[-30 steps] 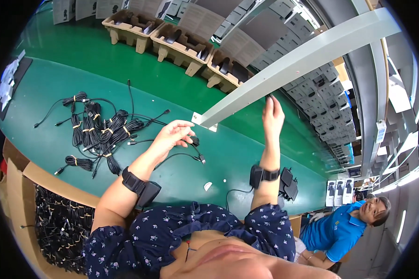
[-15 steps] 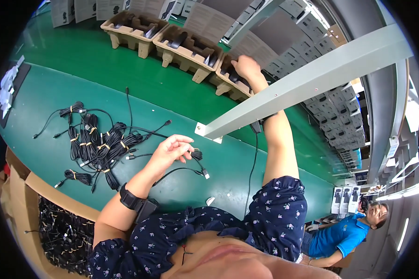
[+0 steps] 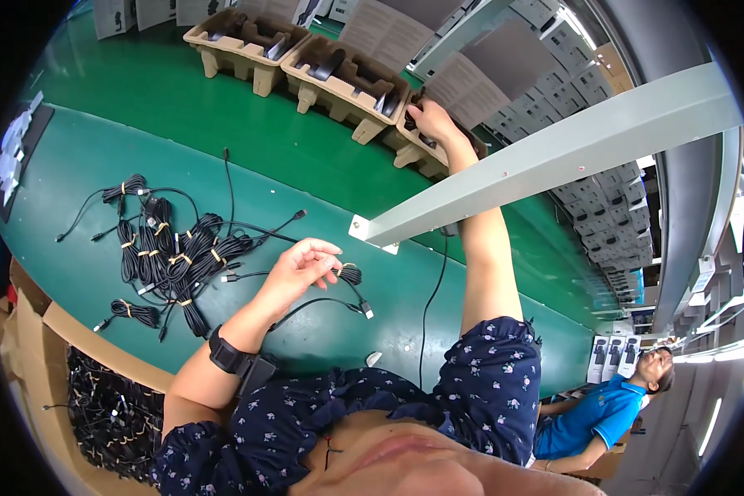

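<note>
My left hand is over the near bench, its fingers curled against a bundled black cable with a pale band. One plug of that cable lies just right of the hand. My right arm passes behind the grey metal post, and my right hand reaches into the rightmost brown pulp tray. Its fingers bend down inside, closed, their tips and whatever they grip hidden. Left of my left hand, several banded black cables lie heaped on the green bench.
Two more pulp trays with black parts stand in the row. The grey post slants across the bench. A carton full of cables stands at lower left. White boxes are stacked at right, near another person in blue.
The view has shifted slightly. My right hand stays at the rightmost tray, and the thin black cord below the post has moved left. My left hand keeps its place.
</note>
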### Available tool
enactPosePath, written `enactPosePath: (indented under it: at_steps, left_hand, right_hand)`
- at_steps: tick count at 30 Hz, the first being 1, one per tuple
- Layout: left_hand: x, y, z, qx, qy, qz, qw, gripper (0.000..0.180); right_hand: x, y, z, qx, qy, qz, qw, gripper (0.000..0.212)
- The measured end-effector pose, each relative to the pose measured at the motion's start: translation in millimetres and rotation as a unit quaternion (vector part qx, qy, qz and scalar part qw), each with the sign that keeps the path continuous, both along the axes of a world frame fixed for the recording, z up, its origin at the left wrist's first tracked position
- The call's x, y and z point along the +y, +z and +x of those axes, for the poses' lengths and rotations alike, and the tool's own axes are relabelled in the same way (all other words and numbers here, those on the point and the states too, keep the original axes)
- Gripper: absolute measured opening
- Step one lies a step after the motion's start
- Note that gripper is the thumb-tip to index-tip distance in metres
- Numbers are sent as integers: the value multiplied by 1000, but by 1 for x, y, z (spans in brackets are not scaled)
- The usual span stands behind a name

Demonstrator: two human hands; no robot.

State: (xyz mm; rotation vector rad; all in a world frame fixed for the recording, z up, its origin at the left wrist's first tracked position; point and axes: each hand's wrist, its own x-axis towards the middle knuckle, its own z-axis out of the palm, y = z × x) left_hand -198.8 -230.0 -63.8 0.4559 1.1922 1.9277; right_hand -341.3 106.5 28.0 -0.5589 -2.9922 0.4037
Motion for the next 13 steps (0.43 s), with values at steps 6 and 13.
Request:
enactPosePath:
  at_steps: [6, 13]
  left_hand:
    - [-4, -3, 0, -2, 4, -8, 1000, 22]
    - [-5, -5, 0, 6, 6, -5, 1000, 23]
  right_hand:
    - [-14, -8, 19, 74, 23, 46, 996, 37]
    - [-11, 10, 23, -8, -5, 27, 1000, 35]
